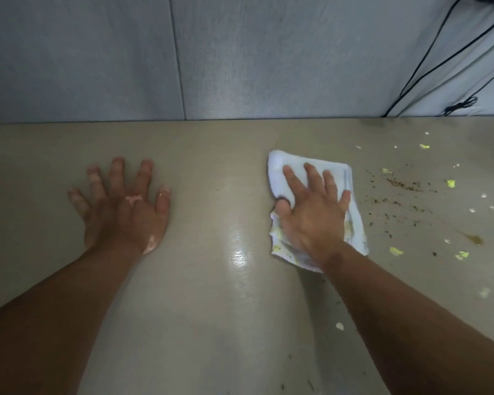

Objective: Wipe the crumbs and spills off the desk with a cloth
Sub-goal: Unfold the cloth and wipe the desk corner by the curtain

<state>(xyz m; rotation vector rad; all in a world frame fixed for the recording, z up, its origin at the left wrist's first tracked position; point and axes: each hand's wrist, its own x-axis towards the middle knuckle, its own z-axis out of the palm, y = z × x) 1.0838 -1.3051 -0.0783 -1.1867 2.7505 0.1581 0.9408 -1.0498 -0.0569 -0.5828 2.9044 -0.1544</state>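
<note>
The cloth point(278, 173) lies flat on the desk point(211, 323), right of centre, pinned under the right hand point(311, 215). Nearest the camera, two bare forearms reach forward over the smooth, beige, faintly streaked desktop, and a single pale crumb point(339, 326) sits beside the right forearm. A wet sheen point(240, 258) glints between the arms. The left hand point(123, 206) rests palm down on the bare surface, fingers straight and fanned wide, holding nothing; it is slightly blurred. The right hand presses palm down on the cloth with its fingers spread and nearly straight, the thumb at the cloth's left edge. The cloth is white, soft terry, folded into a rough rectangle; its near end is rumpled and stained yellowish. To its right, apart from it, lie dark gritty specks point(402, 185), torn yellow bits point(396, 250) and a brown liquid smear point(475, 239). Beyond the desk's far edge stand grey felt-like wall panels point(97, 52), with thin black cables point(424, 57) hanging at the right.
</note>
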